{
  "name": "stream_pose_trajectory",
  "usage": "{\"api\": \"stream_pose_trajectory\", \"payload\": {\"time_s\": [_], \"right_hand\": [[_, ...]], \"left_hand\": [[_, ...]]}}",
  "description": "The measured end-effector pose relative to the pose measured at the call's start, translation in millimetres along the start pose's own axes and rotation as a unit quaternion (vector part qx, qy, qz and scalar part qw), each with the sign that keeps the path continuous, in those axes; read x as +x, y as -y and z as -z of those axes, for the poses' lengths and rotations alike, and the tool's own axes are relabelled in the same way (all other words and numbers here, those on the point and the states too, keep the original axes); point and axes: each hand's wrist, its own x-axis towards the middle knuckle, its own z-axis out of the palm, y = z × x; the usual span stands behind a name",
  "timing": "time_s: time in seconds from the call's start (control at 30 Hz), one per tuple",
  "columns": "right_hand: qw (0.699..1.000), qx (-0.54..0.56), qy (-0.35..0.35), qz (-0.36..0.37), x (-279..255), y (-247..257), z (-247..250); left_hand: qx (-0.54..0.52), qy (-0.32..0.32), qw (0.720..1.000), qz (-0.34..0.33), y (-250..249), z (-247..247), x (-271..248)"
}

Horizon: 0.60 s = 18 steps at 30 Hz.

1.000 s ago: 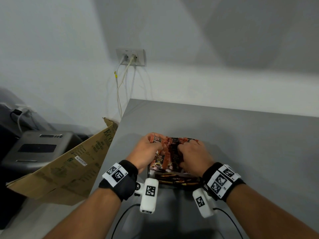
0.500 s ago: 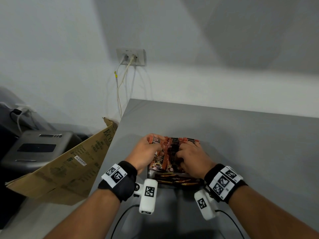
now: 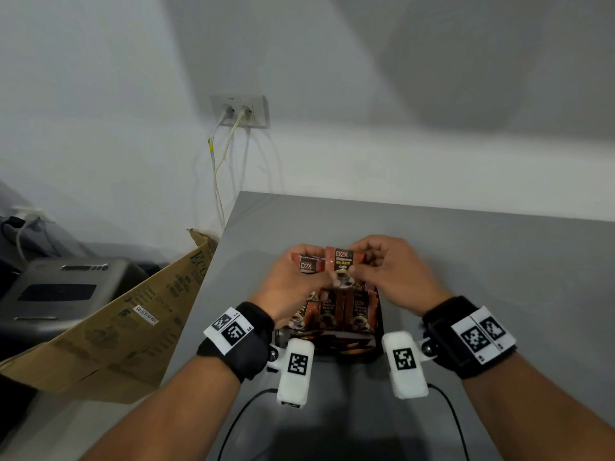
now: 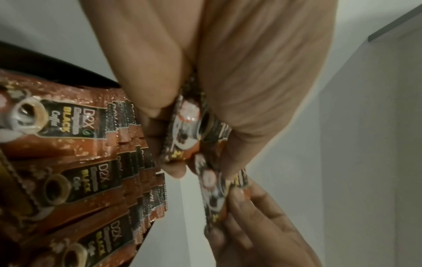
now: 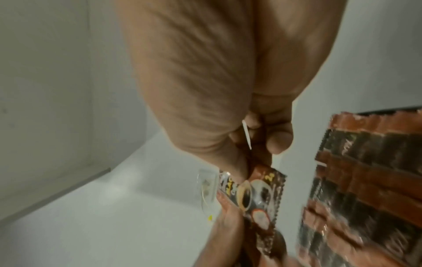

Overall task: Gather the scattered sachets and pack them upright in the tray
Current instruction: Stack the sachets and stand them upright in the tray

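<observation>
Brown "D2X Black Coffee" sachets [image 3: 334,309] stand packed upright in a black tray [image 3: 332,351] on the grey table [image 3: 482,261]. Both hands hover just above the tray's far end. My left hand [image 3: 311,281] pinches one sachet [image 3: 307,266], seen close up as a sachet [image 4: 186,126] between thumb and fingers. My right hand [image 3: 362,266] pinches a second sachet [image 3: 342,264] next to it; the right wrist view shows this sachet [image 5: 262,193] hanging from the fingers. The packed rows appear in both wrist views [image 4: 80,162] [image 5: 356,180].
The table's left edge runs close to my left forearm. Beyond it lean a cardboard box flap [image 3: 133,314] and a grey machine [image 3: 60,291]. A wall socket [image 3: 239,111] with white cables sits behind the table corner. Two thin black cables [image 3: 239,424] trail from the wrist cameras.
Both hands have risen from among the packed sachets and moved towards the tray's far end. Each now holds a sachet up above the rows.
</observation>
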Motion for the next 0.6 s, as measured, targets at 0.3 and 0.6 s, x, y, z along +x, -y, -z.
{"api": "stream_pose_trajectory", "payload": {"time_s": [0.3, 0.6], "right_hand": [[0.970, -0.217, 0.109, -0.022, -16.5, -52.4, -13.2], [0.944, -0.323, 0.062, 0.006, -24.1, -65.6, -29.4]], "left_hand": [[-0.059, -0.055, 0.994, 0.080, 4.3, 11.6, -0.4], [-0.002, -0.042, 0.997, 0.066, 5.7, 16.7, -5.4]]}}
